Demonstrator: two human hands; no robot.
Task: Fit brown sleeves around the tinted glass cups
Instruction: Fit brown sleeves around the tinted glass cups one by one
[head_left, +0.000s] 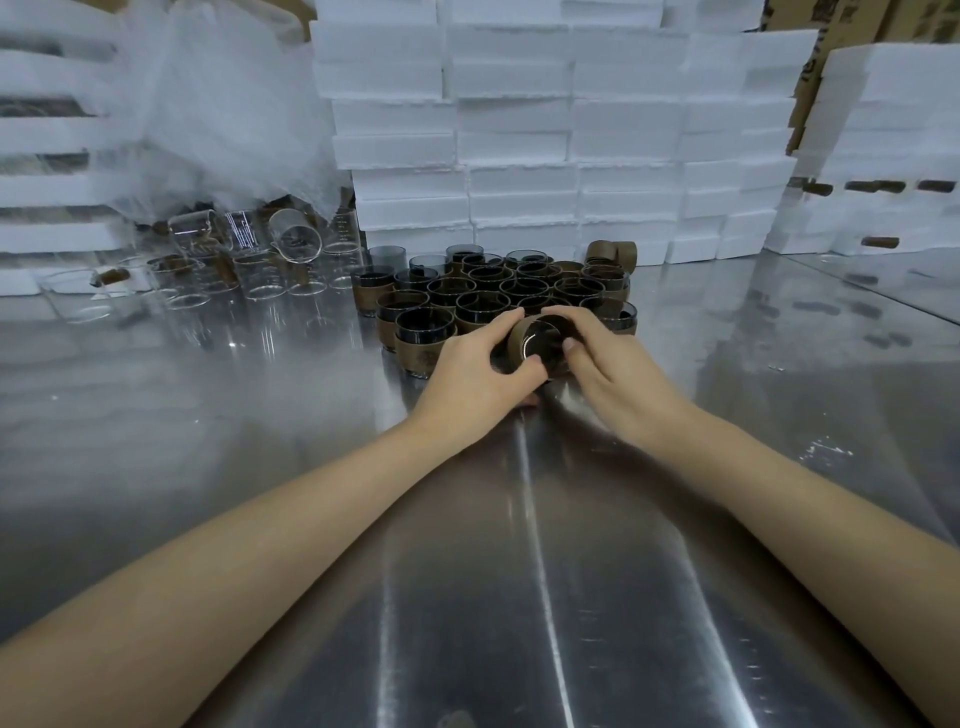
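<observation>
Both hands hold one tinted glass cup (540, 339) tipped on its side just above the steel table, its base turned toward me. A brown sleeve (519, 335) wraps its end. My left hand (478, 371) grips the cup from the left, thumb under it. My right hand (613, 374) grips the sleeve from the right, thumb on the rim. Behind them stands a cluster of several sleeved tinted cups (493, 293). A few bare tinted cups (387, 257) stand at the back of it, and loose brown sleeves (613, 254) lie at its right rear.
Clear glass beakers (249, 260) stand and lie at the back left of the steel table (519, 571). White foam boxes (545, 130) are stacked along the back and right. Crumpled white wrap (208, 104) hangs at the upper left.
</observation>
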